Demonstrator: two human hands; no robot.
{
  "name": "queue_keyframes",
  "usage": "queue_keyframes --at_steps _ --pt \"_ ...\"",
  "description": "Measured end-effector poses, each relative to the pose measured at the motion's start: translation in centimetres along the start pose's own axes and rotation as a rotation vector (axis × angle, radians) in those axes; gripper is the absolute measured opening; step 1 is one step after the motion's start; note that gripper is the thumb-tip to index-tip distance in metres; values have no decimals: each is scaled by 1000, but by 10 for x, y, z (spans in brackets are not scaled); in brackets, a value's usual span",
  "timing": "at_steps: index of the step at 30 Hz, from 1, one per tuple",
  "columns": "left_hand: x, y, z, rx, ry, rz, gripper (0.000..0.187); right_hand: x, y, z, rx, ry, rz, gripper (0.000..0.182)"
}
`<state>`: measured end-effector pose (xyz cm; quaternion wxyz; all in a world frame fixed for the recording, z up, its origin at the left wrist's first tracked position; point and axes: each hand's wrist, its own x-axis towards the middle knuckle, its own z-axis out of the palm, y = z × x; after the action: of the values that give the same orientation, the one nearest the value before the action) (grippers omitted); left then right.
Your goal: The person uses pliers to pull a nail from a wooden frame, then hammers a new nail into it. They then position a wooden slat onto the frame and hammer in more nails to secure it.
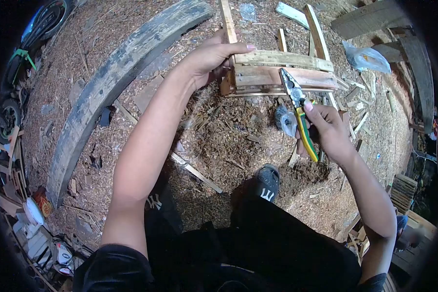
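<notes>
My right hand [328, 131] is wrapped around the green and yellow handles of a pair of pliers [294, 92]. The jaws point up and to the left, overlapping the slatted side of a small wooden frame [267, 78]. This frame looks like a stool or little chair, with several slats and legs stretching away from me. At its left corner, my left hand [214, 56] grips it, thumb lying along the top slat and fingers hidden behind the upright. Beneath the slats, near the pliers, lies a clear plastic bag with dark contents [285, 120].
A long curved timber beam [117, 73] lies on the left over ground strewn with wood chips. Planks [374, 19] and a clear plastic bag [367, 57] are at upper right. A motorcycle [27, 48] stands at far left, with scrap wood below. My shod foot [268, 182] is below the frame.
</notes>
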<state>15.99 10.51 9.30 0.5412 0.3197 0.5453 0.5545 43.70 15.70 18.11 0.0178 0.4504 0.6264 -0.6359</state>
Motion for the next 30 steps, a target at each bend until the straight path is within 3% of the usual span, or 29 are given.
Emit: queue_keyframes --at_steps 3,4,7,9,13,17,23,25,27,30 --pt "9 -5 -9 -36 -11 -71 71 -3 -3 1 40 66 6 51" --pt "8 -5 -6 -33 34 -44 59 -3 -1 -3 -20 57 -23 51" --pt "9 -4 -6 -17 44 -17 51 1 17 -19 -156 42 -63 51" --pt "11 -5 -2 -59 61 -13 49 4 32 -23 -342 1 59 48" --pt "17 -7 5 -271 44 67 43 21 71 -22 -775 -27 -102 41" --pt "23 -8 4 -322 47 72 36 33 107 -6 -738 -105 -27 40" --pt "24 -13 -7 -339 -4 78 40 48 158 10 -791 -88 -18 36" --pt "20 -10 -2 -360 -1 107 40 49 156 11 -775 2 -227 35" --pt "20 -9 -2 -367 16 112 40 48 133 3 -800 3 -199 24" --pt "21 -13 -4 -432 14 102 39 39 66 -7 -760 289 -680 14"
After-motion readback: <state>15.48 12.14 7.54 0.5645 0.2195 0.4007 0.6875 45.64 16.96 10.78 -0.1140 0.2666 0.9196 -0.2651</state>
